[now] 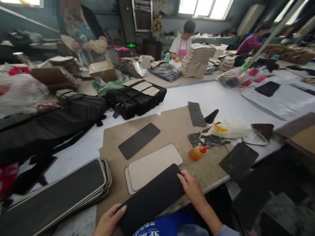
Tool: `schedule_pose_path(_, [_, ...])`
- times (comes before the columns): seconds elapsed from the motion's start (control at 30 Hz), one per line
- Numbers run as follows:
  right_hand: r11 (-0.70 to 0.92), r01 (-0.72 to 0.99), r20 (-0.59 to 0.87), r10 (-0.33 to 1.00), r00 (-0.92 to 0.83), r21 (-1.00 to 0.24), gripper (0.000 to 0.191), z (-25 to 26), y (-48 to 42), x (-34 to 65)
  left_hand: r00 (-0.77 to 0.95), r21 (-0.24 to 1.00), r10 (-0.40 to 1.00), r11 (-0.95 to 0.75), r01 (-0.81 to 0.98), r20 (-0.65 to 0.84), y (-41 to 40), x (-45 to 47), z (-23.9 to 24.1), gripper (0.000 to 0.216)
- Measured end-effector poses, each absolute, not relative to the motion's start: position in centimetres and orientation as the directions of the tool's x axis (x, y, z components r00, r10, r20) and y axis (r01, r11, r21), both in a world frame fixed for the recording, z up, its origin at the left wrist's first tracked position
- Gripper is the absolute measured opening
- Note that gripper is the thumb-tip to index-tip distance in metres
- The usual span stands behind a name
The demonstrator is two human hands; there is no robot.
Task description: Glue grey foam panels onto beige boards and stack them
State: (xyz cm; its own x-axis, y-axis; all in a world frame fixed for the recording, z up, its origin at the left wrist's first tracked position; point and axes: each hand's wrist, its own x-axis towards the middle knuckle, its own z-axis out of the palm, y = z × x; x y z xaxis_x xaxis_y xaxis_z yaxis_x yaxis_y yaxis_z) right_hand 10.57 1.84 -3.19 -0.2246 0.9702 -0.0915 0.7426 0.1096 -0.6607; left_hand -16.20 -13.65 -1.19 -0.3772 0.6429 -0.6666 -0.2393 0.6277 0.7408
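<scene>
A long black rounded panel lies slanted at the table's near edge, held at both ends. My left hand grips its near left end, thumb on top. My right hand grips its far right end with fingers curled over the edge. Just beyond the panel sit two stacked beige boards of the same shape. A dark grey panel lies further back on a brown cardboard sheet. An orange glue bottle with a red cap lies on its side to the right of my right hand.
A stack of grey-faced panels sits at the near left. Black strapped bundles and dark fabric fill the left. A white plastic bag, black scraps and a dark strip lie right. Other people work at the back.
</scene>
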Motion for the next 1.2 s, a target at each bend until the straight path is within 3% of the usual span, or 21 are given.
schedule_pose_path(0.1, [0.132, 0.862, -0.099, 0.974, -0.205, -0.489, 0.025, -4.2, 4.9, 10.0, -0.505, 0.784, 0.607, 0.544, -0.298, -0.613, -10.6, -15.2, -1.6, 0.052])
schedule_pose_path(0.23, [0.161, 0.911, -0.087, 0.974, -0.208, -0.380, 0.026, -4.4, 9.6, 8.6, -0.663, 0.866, 0.632, 0.498, -0.049, -0.401, -6.2, -15.6, -3.0, 0.051])
schedule_pose_path(0.33, [0.166, 0.940, -0.088, 0.976, -0.200, -0.299, 0.028, -4.8, 11.9, 7.8, -0.657, 0.843, 0.668, 0.531, 0.092, -0.349, -3.7, -16.8, -4.0, 0.044])
schedule_pose_path(0.5, [0.185, 0.962, -0.119, 0.970, -0.211, -0.202, 0.029, -5.6, 13.3, 7.6, -0.743, 0.755, 0.600, 0.623, 0.202, -0.296, -1.6, -18.3, -4.7, 0.029])
schedule_pose_path(0.8, [0.260, 0.951, -0.161, 0.945, -0.286, -0.165, 0.029, -6.5, 13.7, 8.0, -0.838, 0.621, 0.502, 0.732, 0.281, -0.213, -1.4, -17.0, -5.3, 0.025])
schedule_pose_path(1.2, [0.265, 0.946, -0.173, 0.939, -0.297, -0.186, 0.032, -7.7, 14.6, 8.2, -0.846, 0.595, 0.513, 0.728, 0.341, -0.144, -1.5, -16.8, -6.4, 0.025])
